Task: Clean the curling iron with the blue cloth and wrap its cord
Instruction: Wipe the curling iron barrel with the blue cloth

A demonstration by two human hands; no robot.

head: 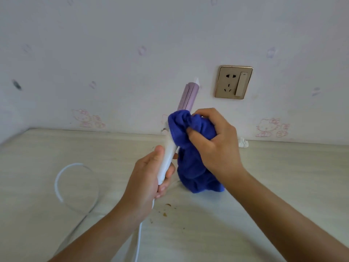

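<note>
— So where was the curling iron (187, 97)?
— In your left hand (149, 176), gripped by the handle (167, 161) over the table (283, 176); your right hand (213, 142) clutched the cloth (194, 167) round it. You probably needed slow twists

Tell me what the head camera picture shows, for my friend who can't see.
A left hand grips a curling iron by its white handle, while the right hand clutches a blue cloth bunched around its middle. Its white cord loops on the table, below a wall socket.
</note>
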